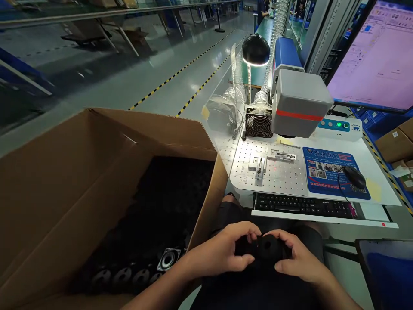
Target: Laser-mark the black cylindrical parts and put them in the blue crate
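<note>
Over the lap, at the bottom middle of the head view, my left hand (237, 249) curls its thumb and fingers round a dark part that hardly stands out from the black clothing. Close beside it on the right, my right hand (295, 256) grips a round black part (268, 246) with a small hole in its face. The two hands nearly meet at the fingertips. To the left, a large open cardboard box (222, 176) holds many black parts, with several round grey faces and one square-framed round part (168, 259) near its lower edge.
Beyond the hands stand a black keyboard (300, 205) on a tray, a perforated metal plate (238, 168) with small brackets, and a grey machine head (301, 101). A mouse (354, 177) on a blue mat, a lamp (256, 49) and a monitor (374, 56) are farther off.
</note>
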Demonstrator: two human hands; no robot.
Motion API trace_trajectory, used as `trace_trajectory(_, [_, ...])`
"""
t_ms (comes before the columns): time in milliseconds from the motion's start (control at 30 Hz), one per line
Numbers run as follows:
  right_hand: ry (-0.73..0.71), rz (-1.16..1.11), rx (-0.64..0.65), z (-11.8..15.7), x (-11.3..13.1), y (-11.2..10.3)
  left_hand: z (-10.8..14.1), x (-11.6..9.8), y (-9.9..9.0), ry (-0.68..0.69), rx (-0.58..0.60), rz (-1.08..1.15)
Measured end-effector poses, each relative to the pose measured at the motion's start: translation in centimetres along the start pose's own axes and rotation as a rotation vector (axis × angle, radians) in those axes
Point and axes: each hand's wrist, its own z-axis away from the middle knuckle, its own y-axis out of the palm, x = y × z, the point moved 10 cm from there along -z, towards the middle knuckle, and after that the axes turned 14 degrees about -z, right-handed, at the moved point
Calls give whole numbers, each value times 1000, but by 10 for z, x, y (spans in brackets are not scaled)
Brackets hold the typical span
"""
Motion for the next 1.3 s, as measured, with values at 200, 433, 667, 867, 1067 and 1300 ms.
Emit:
trace_trajectory(200, [-25, -239, -156, -3, -9, -10, 8, 70, 10, -198, -58, 587])
trace_trajectory(433, [-157, -148, -292, -16, 28, -50, 26, 116, 27, -267, 21, 1084])
trace_trajectory(667, [-480, 415, -572, -71, 120, -120, 61, 179, -28, -326, -258, 1115])
trace_trajectory(867, [-422, 670, -583, -147, 130, -145, 71, 185, -32, -315, -353, 1198])
trace_trajectory(1067, [-406, 672, -435, -183, 128, -147, 76, 190, -35, -311, -402, 1348])
trace_trajectory(1300, [-434, 769, -559, -181, 128, -156, 79, 208, -32, -400, -454, 1441])
